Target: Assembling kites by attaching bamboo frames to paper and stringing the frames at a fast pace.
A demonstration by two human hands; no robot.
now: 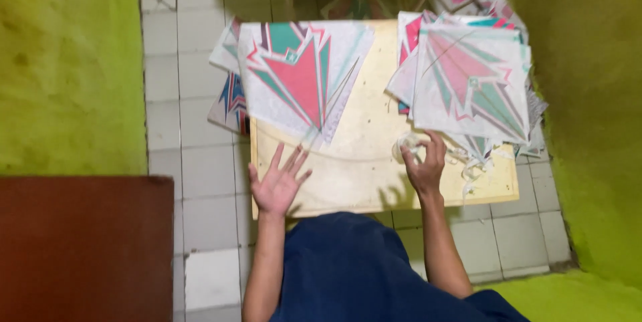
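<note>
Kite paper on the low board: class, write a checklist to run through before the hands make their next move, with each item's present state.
1. Left hand free, flat on the board: ok.
2. Right hand on the small pale roll: ok.
3. Front kite sheet lying flat: ok.
4. Right stack of kite sheets wholly on the board: not ok, overhangs.
5. Roll's loose end located: cannot tell.

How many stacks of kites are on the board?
2: one stack at the board's far left, above the left hand; another stack at the far right, above the right hand. More lie beyond.
</note>
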